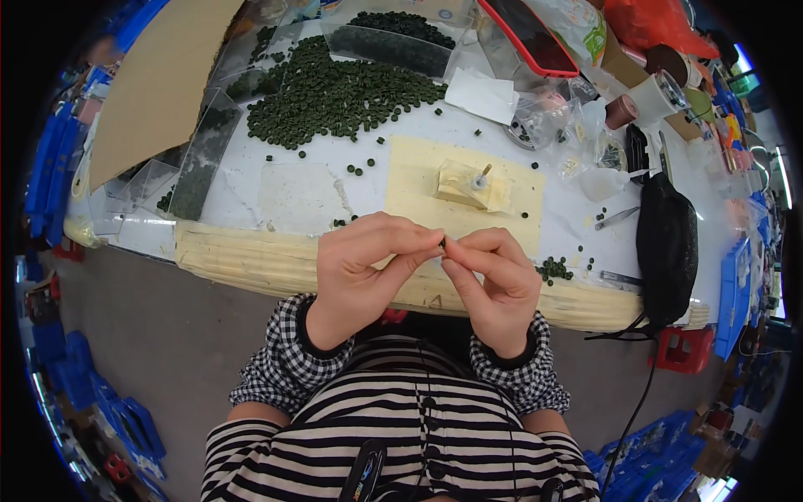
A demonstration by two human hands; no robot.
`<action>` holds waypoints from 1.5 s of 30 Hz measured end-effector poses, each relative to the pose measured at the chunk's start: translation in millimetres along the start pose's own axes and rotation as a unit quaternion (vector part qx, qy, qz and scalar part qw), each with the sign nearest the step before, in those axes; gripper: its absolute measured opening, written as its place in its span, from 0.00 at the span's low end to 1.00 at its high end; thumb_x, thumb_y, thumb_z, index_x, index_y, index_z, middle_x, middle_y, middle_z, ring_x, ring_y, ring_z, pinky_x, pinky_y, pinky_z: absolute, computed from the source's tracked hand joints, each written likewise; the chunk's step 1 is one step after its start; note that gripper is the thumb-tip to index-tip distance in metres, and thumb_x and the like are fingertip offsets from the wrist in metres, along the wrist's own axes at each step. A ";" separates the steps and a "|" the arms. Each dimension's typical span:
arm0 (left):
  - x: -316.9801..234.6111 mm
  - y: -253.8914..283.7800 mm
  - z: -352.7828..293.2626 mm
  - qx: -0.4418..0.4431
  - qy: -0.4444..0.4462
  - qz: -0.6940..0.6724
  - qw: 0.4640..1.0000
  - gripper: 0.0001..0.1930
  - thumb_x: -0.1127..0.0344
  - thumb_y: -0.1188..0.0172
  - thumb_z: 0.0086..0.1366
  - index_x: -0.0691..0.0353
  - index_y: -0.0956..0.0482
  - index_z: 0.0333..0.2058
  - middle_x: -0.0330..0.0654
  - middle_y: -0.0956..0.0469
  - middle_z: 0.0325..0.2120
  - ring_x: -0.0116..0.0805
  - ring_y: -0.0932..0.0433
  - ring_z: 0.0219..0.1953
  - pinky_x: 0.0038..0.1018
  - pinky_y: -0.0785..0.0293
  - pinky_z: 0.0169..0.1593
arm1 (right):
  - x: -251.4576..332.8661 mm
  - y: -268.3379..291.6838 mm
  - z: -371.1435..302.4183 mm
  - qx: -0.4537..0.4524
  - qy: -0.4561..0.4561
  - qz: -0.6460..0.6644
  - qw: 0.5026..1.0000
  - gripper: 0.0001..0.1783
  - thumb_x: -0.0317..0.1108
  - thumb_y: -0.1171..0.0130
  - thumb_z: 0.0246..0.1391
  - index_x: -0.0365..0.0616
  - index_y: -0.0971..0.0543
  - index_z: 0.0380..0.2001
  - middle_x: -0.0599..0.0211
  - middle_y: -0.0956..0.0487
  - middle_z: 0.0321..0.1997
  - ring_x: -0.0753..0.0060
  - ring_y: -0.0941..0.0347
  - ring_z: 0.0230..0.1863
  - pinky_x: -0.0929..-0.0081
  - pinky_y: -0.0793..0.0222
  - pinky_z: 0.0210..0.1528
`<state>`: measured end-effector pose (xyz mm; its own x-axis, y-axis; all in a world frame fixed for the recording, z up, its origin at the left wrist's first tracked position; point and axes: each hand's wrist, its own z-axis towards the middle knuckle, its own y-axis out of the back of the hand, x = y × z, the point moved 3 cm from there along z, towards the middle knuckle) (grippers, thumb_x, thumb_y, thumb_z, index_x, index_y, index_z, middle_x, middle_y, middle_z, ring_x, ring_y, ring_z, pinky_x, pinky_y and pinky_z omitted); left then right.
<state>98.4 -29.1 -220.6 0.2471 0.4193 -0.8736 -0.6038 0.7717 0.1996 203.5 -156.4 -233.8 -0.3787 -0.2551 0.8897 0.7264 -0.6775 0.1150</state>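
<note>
Dark green piece (442,243), count 1, tiny, up between two hands over the near table edge. Left hand (368,272): thumb and index tips pinching it, other fingers curled in behind. Right hand (498,284): index tip meets the same spot, thumb just below; can't tell whether the right actually grips the piece. Hands: 2. Checked sleeves (288,360): 2, black and white.

Just beyond the hands, 1 pale yellow sheet (410,180) flat on the white table (234,201). On it 1 cream block (473,186) with 1 upright peg (483,176).

Big green pile (335,92) at far left of centre, too many to count. Near it, 3 loose pieces (358,171) close together. Small green cluster (554,268) just beside the right hand, pieces overlap, no exact count.

Far side: 1 red-cased phone (535,38), 1 white paper stack (481,96), sheet count unclear. Right side: 1 black pouch (667,251), 1 pair of tweezers (619,218) near it, 1 white bottle (600,184), 1 pink spool (621,111). Left: 1 large cardboard sheet (159,92). Below the table at right: 1 red stool (682,349).
</note>
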 end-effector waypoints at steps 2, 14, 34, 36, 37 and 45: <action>8.5 0.6 -3.4 0.005 0.112 -0.121 0.986 0.10 0.82 0.37 0.55 0.67 0.17 0.37 0.45 0.19 0.29 0.28 0.21 0.32 0.21 0.25 0.37 | 2.5 1.0 0.4 0.019 0.033 -0.030 0.999 0.16 0.15 0.37 0.45 0.38 0.17 0.40 0.64 0.23 0.34 0.75 0.26 0.32 0.83 0.32 0.31; 9.8 -5.2 -4.4 -0.008 0.146 -0.204 0.968 0.10 0.80 0.38 0.57 0.70 0.19 0.40 0.45 0.19 0.33 0.29 0.20 0.35 0.21 0.23 0.42 | 4.3 1.4 -0.7 -0.013 0.022 -0.032 0.999 0.15 0.15 0.37 0.46 0.38 0.17 0.40 0.65 0.23 0.34 0.76 0.27 0.32 0.84 0.32 0.31; 10.2 -5.6 -4.2 0.001 0.073 -0.142 0.987 0.10 0.83 0.39 0.56 0.68 0.17 0.38 0.46 0.18 0.31 0.30 0.20 0.35 0.22 0.24 0.40 | 6.5 3.4 -0.3 0.003 0.039 -0.029 0.999 0.16 0.15 0.37 0.46 0.39 0.17 0.41 0.65 0.23 0.34 0.76 0.27 0.31 0.84 0.32 0.29; 8.5 -4.3 -2.8 0.019 0.056 -0.119 0.991 0.11 0.85 0.40 0.56 0.70 0.18 0.38 0.49 0.18 0.33 0.32 0.20 0.36 0.23 0.24 0.41 | 6.1 3.9 -0.5 0.005 0.039 -0.027 0.999 0.16 0.15 0.37 0.46 0.39 0.17 0.41 0.65 0.23 0.34 0.76 0.27 0.31 0.84 0.32 0.29; 9.9 -4.5 -3.1 0.017 0.062 -0.129 0.990 0.10 0.85 0.40 0.56 0.70 0.18 0.38 0.49 0.18 0.33 0.32 0.20 0.36 0.23 0.24 0.40 | 6.1 3.8 -0.6 0.005 0.038 -0.027 0.999 0.16 0.15 0.37 0.46 0.39 0.17 0.41 0.65 0.23 0.34 0.76 0.27 0.31 0.84 0.32 0.29; 10.6 -5.1 -5.0 -0.006 0.133 -0.199 0.971 0.09 0.84 0.39 0.56 0.70 0.18 0.37 0.47 0.19 0.33 0.30 0.21 0.35 0.22 0.24 0.40 | 6.3 3.8 1.0 0.009 0.043 -0.039 0.998 0.17 0.16 0.37 0.46 0.39 0.17 0.41 0.65 0.23 0.34 0.76 0.27 0.31 0.84 0.33 0.29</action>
<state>100.2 -31.0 -233.1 0.2599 -0.0509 -0.9643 -0.5098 0.8409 -0.1818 204.4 -159.9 -227.3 -0.4819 -0.2610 0.8364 0.7025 -0.6856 0.1908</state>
